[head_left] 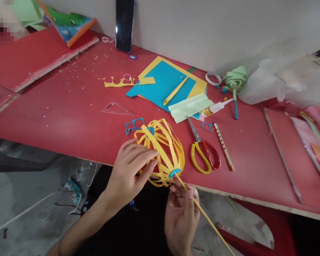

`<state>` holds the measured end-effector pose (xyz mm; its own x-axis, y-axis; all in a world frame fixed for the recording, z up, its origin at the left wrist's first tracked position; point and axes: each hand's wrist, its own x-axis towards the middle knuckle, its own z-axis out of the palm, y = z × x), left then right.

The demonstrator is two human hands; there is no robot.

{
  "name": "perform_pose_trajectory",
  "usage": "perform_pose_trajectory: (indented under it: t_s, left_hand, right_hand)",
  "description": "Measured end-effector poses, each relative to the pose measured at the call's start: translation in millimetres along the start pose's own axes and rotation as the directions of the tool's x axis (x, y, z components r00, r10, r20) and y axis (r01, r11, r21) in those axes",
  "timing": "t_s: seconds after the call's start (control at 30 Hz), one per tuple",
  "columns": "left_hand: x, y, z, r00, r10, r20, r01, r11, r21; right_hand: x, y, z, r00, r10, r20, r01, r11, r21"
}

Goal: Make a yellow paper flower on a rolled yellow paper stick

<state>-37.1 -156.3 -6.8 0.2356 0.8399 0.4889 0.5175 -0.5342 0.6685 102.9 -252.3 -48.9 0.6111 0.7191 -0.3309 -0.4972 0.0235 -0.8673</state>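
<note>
A rounded, cage-like ball of yellow paper strips (171,140) has a small blue paper disc at each end. It is tilted above the table's front edge, with a thin yellow stick (212,224) running out from its lower disc. My right hand (182,213) holds that stick just below the disc, thumb over it and fingers curled, palm up. My left hand (133,163) is at the ball's left side, thumb and forefinger closed at one wide yellow strip. Scissors (206,156) with yellow and red handles lie right of the ball, beside a dotted pencil (224,147).
Blue and yellow paper sheets (157,83) lie behind the ball, with a pale green strip (190,106) and a glue bottle (216,107) near them. A clear set square (118,108) lies left. A phone (124,26) leans on the wall. A green paper flower (236,78) stands at right.
</note>
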Motion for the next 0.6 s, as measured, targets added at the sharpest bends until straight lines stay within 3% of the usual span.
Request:
perform_pose_trajectory:
  t_s: [0.17,0.37,0.53,0.6]
  left_hand:
    - [-4,2,0.6,1.0,0.024,0.002,-0.024,0.999,-0.023]
    - [4,3,-10.1,0.992,0.04,-0.12,-0.044,0.998,-0.034]
    - [28,4,-13.7,0.988,0.146,0.041,-0.148,0.988,0.039]
    - [32,4,-12.7,0.991,0.128,0.037,-0.131,0.989,0.069]
  right_hand:
    - [-1,2,2,0.999,0.039,0.025,-0.04,0.998,0.048]
    - [-1,3,5,0.996,0.069,0.061,-0.073,0.994,0.078]
    - [-2,3,5,0.996,0.064,0.065,-0.07,0.993,0.099]
    - [-2,3,5,0.997,0.038,0.063,-0.043,0.995,0.086]
